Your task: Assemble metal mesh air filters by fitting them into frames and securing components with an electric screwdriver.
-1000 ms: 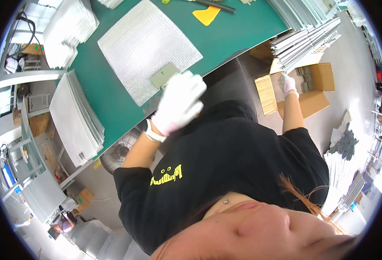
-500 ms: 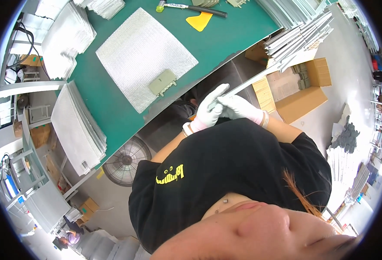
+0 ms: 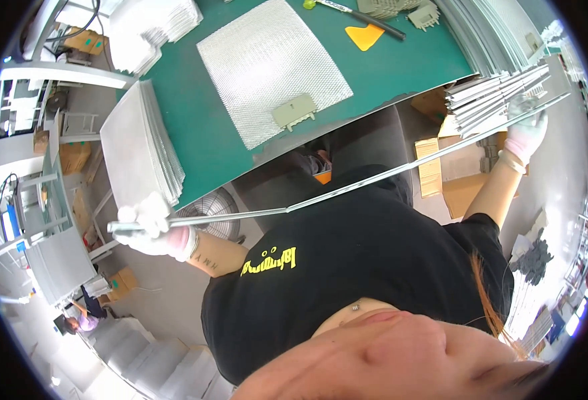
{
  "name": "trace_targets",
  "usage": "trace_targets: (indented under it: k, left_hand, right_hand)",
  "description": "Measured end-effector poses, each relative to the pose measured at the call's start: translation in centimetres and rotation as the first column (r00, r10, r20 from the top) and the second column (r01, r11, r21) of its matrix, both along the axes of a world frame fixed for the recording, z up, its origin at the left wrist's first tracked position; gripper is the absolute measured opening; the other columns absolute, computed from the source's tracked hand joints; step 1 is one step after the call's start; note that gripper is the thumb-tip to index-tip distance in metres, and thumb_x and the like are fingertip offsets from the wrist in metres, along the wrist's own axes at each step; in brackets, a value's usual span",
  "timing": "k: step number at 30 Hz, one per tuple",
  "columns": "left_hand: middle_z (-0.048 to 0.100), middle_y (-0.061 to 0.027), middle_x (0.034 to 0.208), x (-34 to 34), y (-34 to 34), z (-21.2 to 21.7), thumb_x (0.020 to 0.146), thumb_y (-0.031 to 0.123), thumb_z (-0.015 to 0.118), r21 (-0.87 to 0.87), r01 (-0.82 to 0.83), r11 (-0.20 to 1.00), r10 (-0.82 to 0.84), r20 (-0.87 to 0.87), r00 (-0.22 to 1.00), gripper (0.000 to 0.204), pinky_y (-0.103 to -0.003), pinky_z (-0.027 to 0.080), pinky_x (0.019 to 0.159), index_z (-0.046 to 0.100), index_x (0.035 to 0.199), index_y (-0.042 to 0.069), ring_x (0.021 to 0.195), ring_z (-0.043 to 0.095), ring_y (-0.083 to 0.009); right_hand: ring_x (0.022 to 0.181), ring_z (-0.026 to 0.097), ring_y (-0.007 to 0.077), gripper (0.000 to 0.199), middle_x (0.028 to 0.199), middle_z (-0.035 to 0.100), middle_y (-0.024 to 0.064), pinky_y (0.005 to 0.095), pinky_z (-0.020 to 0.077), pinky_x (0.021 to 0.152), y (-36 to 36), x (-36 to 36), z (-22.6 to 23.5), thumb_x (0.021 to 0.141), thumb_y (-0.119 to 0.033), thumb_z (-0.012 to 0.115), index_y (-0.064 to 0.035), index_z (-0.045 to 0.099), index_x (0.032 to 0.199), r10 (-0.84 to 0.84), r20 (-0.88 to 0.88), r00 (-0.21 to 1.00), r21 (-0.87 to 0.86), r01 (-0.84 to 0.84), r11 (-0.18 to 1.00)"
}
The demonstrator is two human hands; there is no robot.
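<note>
A long, thin silvery metal strip (image 3: 347, 190) stretches across in front of my body, with small notches along it and a slight bend. My white-gloved left hand (image 3: 149, 227) grips it close to its left end, fingers wrapped round. Toward the far right end, my gloved right hand (image 3: 529, 128) is closed on the same strip, next to a bundle of metal strips (image 3: 487, 100). On the green table (image 3: 181, 143) ahead lie a silvery mesh sheet (image 3: 274, 63) and, on its near corner, a grey-green plastic piece (image 3: 295, 111) with prongs.
A mallet (image 3: 374, 23) and a yellow scraper (image 3: 364, 37) lie toward the table's back. Stacked mesh panels (image 3: 137, 143) stand at the left edge. Below are a floor fan (image 3: 217, 212) and an open cardboard box (image 3: 461, 193). Another person (image 3: 84, 317) is far off at lower left.
My hands, together near the table edge before, have moved far apart, left hand to the left and right hand to the right. The metal strip now spans between them. The view has shifted.
</note>
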State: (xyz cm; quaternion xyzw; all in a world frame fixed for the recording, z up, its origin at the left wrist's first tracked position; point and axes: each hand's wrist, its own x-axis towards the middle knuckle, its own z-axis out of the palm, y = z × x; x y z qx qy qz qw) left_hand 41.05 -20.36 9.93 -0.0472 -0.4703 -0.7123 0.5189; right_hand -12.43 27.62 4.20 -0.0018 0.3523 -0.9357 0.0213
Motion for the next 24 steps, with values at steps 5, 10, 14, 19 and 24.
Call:
trace_targets:
  k: [5,10,14,19,24]
  left_hand:
    - [0.037,0.0037,0.045,-6.8,2.5,-3.7,0.109,0.048,0.028,-0.011,0.113,0.993,-0.104,0.307,0.946,0.063,-0.030,0.034,0.043,0.063,0.111,-0.005,0.035,0.031,-0.0112]
    - [0.037,0.0026,0.048,-12.2,6.4,-4.6,0.106,0.056,0.029,0.196,-0.095,0.976,-0.065,0.678,0.732,0.070,-0.028,0.040,0.048,0.061,0.106,-0.006,0.040,0.035,-0.0106]
    - [0.055,-0.0007,0.064,-13.0,6.5,-6.2,0.110,0.044,0.031,0.083,-0.223,0.971,0.069,0.799,0.598,0.057,-0.023,0.045,0.056,0.050,0.127,-0.007,0.053,0.049,-0.0074]
    - [0.040,-0.0227,0.147,-12.8,11.4,-9.8,0.094,0.012,0.062,-0.891,-0.172,0.420,0.881,0.355,0.312,0.061,-0.045,0.028,0.117,0.035,0.145,-0.006,0.137,0.040,-0.0354]
    - [0.047,-0.0137,0.144,-15.6,18.8,-14.7,0.099,0.038,0.060,0.929,0.100,0.355,-0.663,0.176,0.727,0.051,-0.046,0.032,0.117,0.047,0.136,0.004,0.139,0.039,-0.0302]
  right_hand:
    - [0.090,0.057,0.0271,0.031,0.087,0.055,0.0093,0.0399,0.0501,0.083,-12.3,1.5,4.0,0.098,-0.033,0.055,-0.0016,0.056,0.094,0.444,-0.394,0.805,-0.091,-0.515,0.852]
    - [0.089,0.064,0.0206,0.029,0.100,0.065,0.0111,0.0350,0.0558,0.083,-28.5,9.7,-0.2,0.102,-0.031,0.055,-0.0028,0.060,0.103,0.722,-0.081,0.688,0.246,-0.688,0.683]
    - [0.101,0.064,0.0255,0.023,0.108,0.064,0.0152,0.0432,0.0557,0.092,-32.4,10.7,-6.7,0.102,-0.026,0.056,-0.0042,0.056,0.110,0.773,0.061,0.632,-0.050,-0.771,0.635]
    - [0.102,0.064,0.0247,0.029,0.108,0.064,0.0144,0.0412,0.0552,0.092,-30.1,12.7,-6.8,0.103,-0.029,0.055,-0.0030,0.054,0.115,0.759,0.185,0.624,0.254,-0.776,0.577]
    - [0.096,0.065,0.0184,0.037,0.102,0.066,0.0088,0.0328,0.0518,0.089,-26.1,16.9,-5.2,0.106,-0.037,0.048,-0.0033,0.053,0.120,0.915,0.202,0.350,0.414,-0.877,0.243]
